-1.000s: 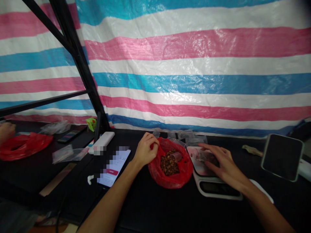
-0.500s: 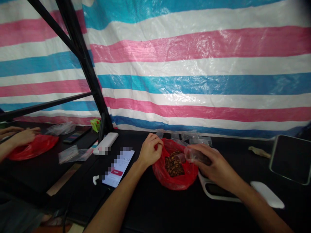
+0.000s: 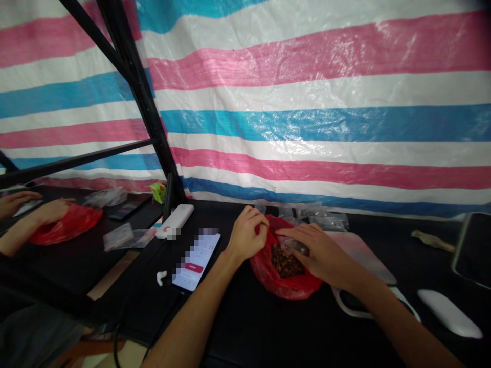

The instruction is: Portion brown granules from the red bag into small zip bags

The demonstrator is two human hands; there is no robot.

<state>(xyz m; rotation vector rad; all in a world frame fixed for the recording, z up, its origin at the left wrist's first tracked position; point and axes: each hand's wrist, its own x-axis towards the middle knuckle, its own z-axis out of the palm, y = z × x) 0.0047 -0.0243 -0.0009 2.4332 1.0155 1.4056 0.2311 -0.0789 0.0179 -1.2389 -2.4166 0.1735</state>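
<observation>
A red plastic bag (image 3: 286,292) stands open on the black table, with small brown beans or nuts (image 3: 286,265) inside. My left hand (image 3: 248,232) is closed in a pinch on the bag's left rim. Over the right side of the bag's mouth, my right hand (image 3: 320,253) curls round a see-through plastic piece (image 3: 295,247), dark in part, just above the beans. Whether this is a cup or a small bag I cannot tell. A kitchen scale (image 3: 358,250) with a flat pale plate lies beside the bag, partly under my right forearm.
Clear plastic bags (image 3: 322,217) lie behind the red bag. To the left are a lit phone (image 3: 195,263), a white earbud (image 3: 161,277) and a white power bank (image 3: 175,221). A white mouse-like object (image 3: 448,313) lies right. Another person's hands (image 3: 53,212) work at a red bag far left.
My right hand has moved left and lower into the bag's mouth with the clear plastic piece, uncovering more of the scale's plate. My left hand keeps its grip. The view has shifted slightly.
</observation>
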